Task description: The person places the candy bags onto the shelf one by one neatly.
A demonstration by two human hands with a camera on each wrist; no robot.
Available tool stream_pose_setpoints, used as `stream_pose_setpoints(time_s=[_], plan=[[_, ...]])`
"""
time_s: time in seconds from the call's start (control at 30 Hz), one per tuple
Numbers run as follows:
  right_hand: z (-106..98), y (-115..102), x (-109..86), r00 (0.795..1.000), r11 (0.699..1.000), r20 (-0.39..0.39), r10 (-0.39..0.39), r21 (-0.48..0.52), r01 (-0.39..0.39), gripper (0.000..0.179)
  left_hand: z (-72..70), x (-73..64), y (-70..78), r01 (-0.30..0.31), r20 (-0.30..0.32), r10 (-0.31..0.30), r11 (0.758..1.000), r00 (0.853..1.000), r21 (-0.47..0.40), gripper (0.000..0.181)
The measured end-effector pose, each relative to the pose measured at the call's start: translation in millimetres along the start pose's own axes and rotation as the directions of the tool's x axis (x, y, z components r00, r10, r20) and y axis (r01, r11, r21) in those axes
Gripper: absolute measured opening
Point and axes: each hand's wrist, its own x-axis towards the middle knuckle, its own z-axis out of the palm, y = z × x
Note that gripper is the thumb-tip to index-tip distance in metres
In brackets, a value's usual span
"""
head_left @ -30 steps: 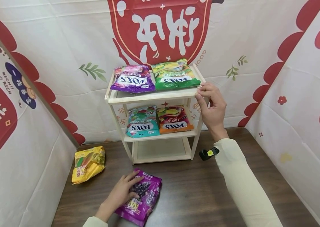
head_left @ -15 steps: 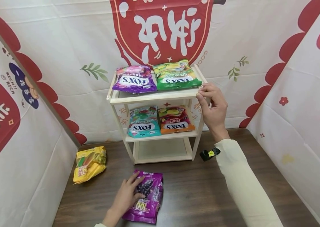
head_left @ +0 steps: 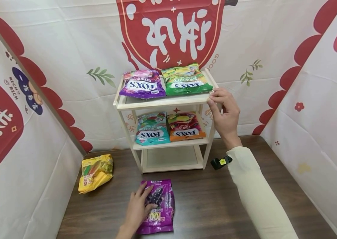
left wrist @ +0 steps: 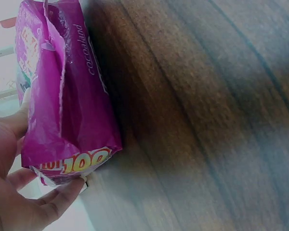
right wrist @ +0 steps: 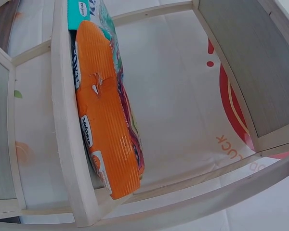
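My left hand point(head_left: 135, 210) lies with its fingers spread over the left part of a purple candy bag point(head_left: 163, 191) on the table. In the left wrist view, the bag's crimped edge and folded side point(left wrist: 82, 106) face the camera, and fingertips touch it from the left and from below. My right hand point(head_left: 226, 113) pinches the top front right corner of a pale wooden shelf rack point(head_left: 162, 105) between thumb and fingers. Close by on the top shelf is a green Spring Tea bag point(head_left: 186, 79). The right wrist view shows the orange-edged Fruits bag point(right wrist: 108, 130), not the hand.
A purple Berries bag point(head_left: 142, 84) sits on the top shelf; a teal Mint Blossom bag point(head_left: 151, 129) leans beside the Fruits bag below. To the left lies a yellow candy bag point(head_left: 95, 172). Printed white cloth walls point(head_left: 305, 109) enclose the brown table point(head_left: 216, 205).
My left hand has slid the purple bag slightly right and turned it from slanted to nearly square with the rack. The right hand keeps its hold on the rack's corner.
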Motion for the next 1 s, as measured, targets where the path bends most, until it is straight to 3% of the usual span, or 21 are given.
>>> stream_pose_setpoints(time_s=[0.27, 0.37, 0.43, 0.5, 0.6, 0.7, 0.77, 0.87, 1.0], plan=[[-2, 0, -0.5, 1.0, 1.0, 0.002, 0.008, -0.015, -0.008, 0.012, 5.5, -3.1, 1.4, 0.016, -0.023, -0.016, 1.0, 1.0, -0.012, 0.071], [-2, -1, 0.5, 1.0, 1.0, 0.007, 0.008, -0.02, -0.008, 0.012, 5.7, -5.6, 4.8, 0.08, -0.028, -0.083, 0.993, 0.996, -0.089, 0.073], [-2, -2, 1.2, 1.0, 1.0, 0.011, 0.007, -0.026, -0.007, 0.013, 5.4, -8.0, 7.9, 0.149, -0.03, -0.156, 0.975, 0.987, -0.167, 0.076], [-1, -3, 1.9, 1.0, 1.0, 0.014, 0.008, -0.03, -0.007, 0.013, 6.0, -10.9, 9.9, 0.229, -0.029, -0.244, 0.939, 0.969, -0.256, 0.08], [-1, -3, 2.1, 1.0, 0.999, 0.019, 0.009, -0.031, -0.008, 0.014, 6.9, -16.2, 11.1, 0.347, -0.013, -0.382, 0.854, 0.924, -0.387, 0.084], [-1, -3, 2.3, 1.0, 1.0, 0.02, 0.014, -0.022, -0.013, 0.014, 7.3, -21.2, 10.2, 0.415, 0.01, -0.467, 0.776, 0.884, -0.475, 0.088], [-1, -3, 2.2, 1.0, 1.0, 0.021, 0.012, -0.023, -0.012, 0.013, 7.1, -24.1, 10.1, 0.437, 0.026, -0.49, 0.752, 0.871, -0.494, 0.09], [-1, -3, 1.9, 1.0, 1.0, 0.011, 0.011, -0.013, -0.011, 0.013, 5.6, -27.3, 11.3, 0.471, 0.059, -0.509, 0.739, 0.859, -0.481, 0.093], [-1, -3, 1.9, 1.0, 1.0, 0.005, 0.01, 0.004, -0.01, 0.013, 2.5, -29.8, 15.5, 0.552, 0.122, -0.562, 0.709, 0.818, -0.438, 0.099]])
